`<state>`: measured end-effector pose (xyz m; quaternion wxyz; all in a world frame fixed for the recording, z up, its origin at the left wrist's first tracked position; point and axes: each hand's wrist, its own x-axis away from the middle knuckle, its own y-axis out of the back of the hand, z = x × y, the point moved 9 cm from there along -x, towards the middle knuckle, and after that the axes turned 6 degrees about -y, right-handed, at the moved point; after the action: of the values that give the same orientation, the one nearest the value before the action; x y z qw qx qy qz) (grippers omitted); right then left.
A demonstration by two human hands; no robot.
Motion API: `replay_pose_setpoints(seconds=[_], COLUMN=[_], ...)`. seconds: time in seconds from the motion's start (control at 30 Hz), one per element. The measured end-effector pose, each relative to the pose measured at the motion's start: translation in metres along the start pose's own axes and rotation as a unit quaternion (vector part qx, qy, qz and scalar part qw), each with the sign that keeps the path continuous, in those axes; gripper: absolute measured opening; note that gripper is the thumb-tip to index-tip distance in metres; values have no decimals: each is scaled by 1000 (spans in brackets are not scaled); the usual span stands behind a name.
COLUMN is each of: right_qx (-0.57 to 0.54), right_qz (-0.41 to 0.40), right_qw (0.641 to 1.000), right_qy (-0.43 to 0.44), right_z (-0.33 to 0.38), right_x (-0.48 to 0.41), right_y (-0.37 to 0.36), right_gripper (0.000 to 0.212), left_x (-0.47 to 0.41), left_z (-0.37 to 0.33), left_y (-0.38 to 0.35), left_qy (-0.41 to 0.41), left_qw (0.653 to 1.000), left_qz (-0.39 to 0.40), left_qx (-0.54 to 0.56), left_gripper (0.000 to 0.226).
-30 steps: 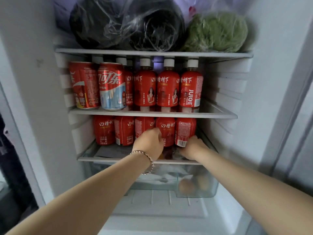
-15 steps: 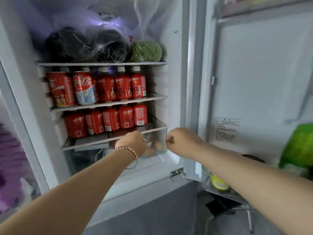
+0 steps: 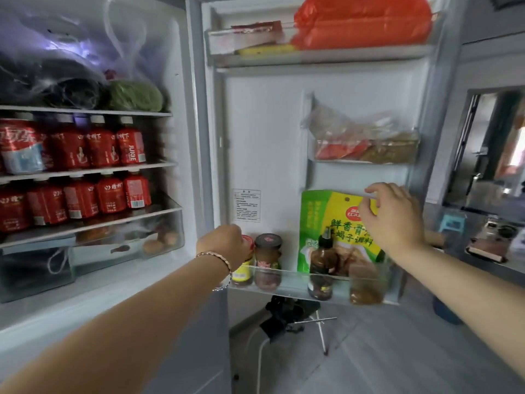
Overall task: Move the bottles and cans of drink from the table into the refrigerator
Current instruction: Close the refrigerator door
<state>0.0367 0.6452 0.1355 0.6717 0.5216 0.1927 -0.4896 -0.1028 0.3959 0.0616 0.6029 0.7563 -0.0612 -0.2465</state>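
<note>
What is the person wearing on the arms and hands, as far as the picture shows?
The left forearm and right forearm are bare; no sleeve is in view. At the left hand, the wrist carries a thin metal link bracelet. The right hand shows no ring, watch or glove.

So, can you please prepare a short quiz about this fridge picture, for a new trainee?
1. True or false: the refrigerator door is shut.
2. What lies in the top door shelf? A. eggs B. an orange bag C. a kettle
3. Fill in: the labels of the bottles inside are ___.
Key: 1 false; 2 B; 3 red.
</note>
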Motion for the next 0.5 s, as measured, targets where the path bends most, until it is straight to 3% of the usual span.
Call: replay_pose_setpoints(seconds=[0.17, 0.3, 0.5], right_qx=[-27, -162, -243], right_qz=[89, 227, 230], right_qw=[973, 910, 885], right_qy=[-210, -307, -324], right_z=[-136, -185, -187], right_x=[-27, -50, -61], right_y=[-14, -67, -99], right_gripper=[67, 116, 119], left_x=[3, 9, 22], left_z=[-62, -93, -96], left_y=[-18, -25, -41], left_qy=[25, 46, 97], left_qw=[1000, 999, 995], left_qz=[-5, -12, 11], left_qx=[11, 11, -21], left_gripper=[15, 16, 22])
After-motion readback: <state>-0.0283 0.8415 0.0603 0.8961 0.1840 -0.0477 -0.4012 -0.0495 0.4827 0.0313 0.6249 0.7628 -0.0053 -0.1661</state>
